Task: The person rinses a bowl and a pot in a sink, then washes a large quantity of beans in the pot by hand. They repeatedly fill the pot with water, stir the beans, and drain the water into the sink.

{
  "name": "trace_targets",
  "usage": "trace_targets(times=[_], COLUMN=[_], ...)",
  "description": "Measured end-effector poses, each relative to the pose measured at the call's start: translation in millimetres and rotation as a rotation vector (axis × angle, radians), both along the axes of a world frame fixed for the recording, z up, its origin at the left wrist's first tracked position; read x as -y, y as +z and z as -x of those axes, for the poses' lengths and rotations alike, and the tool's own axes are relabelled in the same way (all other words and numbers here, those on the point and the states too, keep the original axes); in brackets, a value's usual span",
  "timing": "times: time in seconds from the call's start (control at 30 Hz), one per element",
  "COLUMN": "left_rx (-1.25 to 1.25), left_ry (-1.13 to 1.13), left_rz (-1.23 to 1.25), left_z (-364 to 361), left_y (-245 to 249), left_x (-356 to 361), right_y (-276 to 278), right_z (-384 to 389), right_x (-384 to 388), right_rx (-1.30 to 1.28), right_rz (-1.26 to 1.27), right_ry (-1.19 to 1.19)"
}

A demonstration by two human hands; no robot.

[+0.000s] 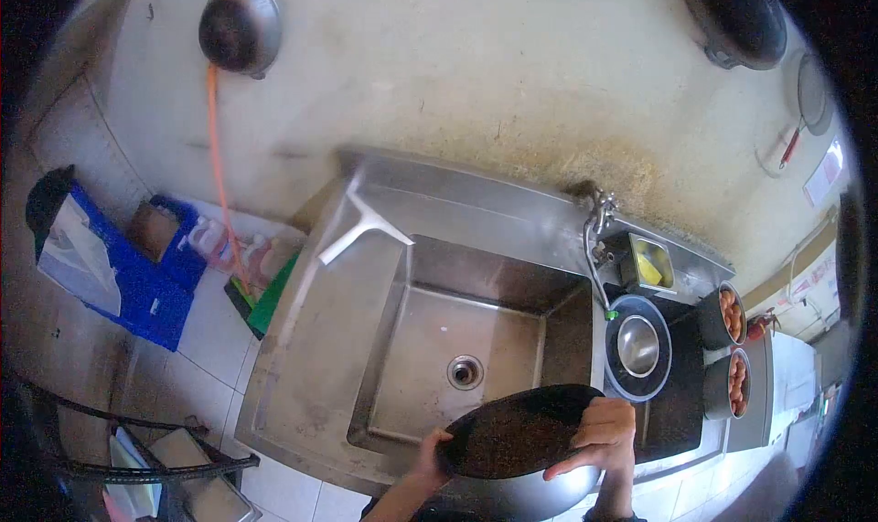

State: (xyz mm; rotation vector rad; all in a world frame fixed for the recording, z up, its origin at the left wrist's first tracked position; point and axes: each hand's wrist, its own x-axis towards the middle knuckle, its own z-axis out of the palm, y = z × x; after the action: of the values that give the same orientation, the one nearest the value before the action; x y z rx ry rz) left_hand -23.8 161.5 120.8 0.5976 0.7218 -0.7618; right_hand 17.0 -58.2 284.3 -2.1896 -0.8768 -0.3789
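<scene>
A large round pan (pixel 521 431) with a dark interior and a grey metal outside is held tilted at the front edge of the steel sink (pixel 457 330). My left hand (pixel 428 458) grips the pan's left rim. On its right rim, my right hand (pixel 605 438) is closed, with the thumb lying over the edge. The pan hides part of the sink's front edge. The sink's drain (pixel 465 372) shows just beyond the pan.
A white squeegee (pixel 366 229) lies on the left drainboard. Right of the sink are a faucet (pixel 599 216), a basin with a metal bowl (pixel 638 346), a tray with a yellow sponge (pixel 649 264) and two pots of reddish-brown items (pixel 732 316). A black rack stands lower left.
</scene>
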Motion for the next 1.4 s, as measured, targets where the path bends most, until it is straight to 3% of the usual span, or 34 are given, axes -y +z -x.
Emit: trace_targets(times=[0.23, 0.5, 0.77, 0.9, 0.93, 0.97, 1.13, 1.23, 1.3, 1.37, 1.4], left_rx=[0.074, -0.032, -0.029, 0.017, 0.022, 0.01, -0.015, 0.053, 0.263, 0.395, 0.502], left_ry=[0.022, 0.039, 0.048, 0.087, 0.082, 0.065, -0.049, -0.162, -0.466, -0.484, -0.481], left_rz=[0.046, 0.042, 0.13, 0.108, 0.107, 0.064, 0.021, -0.043, -0.179, -0.182, -0.179], left_z=[4.4, 5.9, 17.5, 18.7, 20.9, 24.0, 22.3, 3.4, -10.6, -13.3, -13.3], left_y=[-0.4, 19.6, -8.6, 20.1, 8.1, -15.2, -1.5, -6.5, -8.2, 13.8, 21.0], left_x=[0.7, -1.2, -2.5, -4.8, -3.3, -1.0, -11.8, -19.0, -23.8, -15.1, -11.2], right_y=[-0.6, -0.2, 3.2, -1.3, -3.6, -6.9, -15.0, -16.0, -40.0, -109.8, -78.9], right_z=[1.3, 2.3, 7.5, 13.2, 12.9, 11.8, 22.0, 69.0, 115.7, 163.5, 183.0], right_x=[-3.3, -3.6, -3.7, -2.3, -1.7, -0.5, 1.2, 4.2, 11.8, 31.3, 3.7], right_rx=[-0.001, -0.007, -0.018, -0.002, 0.004, -0.008, -0.032, 0.036, 0.046, 0.083, 0.02], right_rz=[-0.01, -0.004, -0.014, -0.014, -0.015, -0.032, 0.009, 0.079, 0.259, 0.284, 0.258], right_ry=[0.004, 0.015, 0.03, 0.034, 0.029, 0.022, 0.049, 0.121, 0.037, 0.071, -0.086])
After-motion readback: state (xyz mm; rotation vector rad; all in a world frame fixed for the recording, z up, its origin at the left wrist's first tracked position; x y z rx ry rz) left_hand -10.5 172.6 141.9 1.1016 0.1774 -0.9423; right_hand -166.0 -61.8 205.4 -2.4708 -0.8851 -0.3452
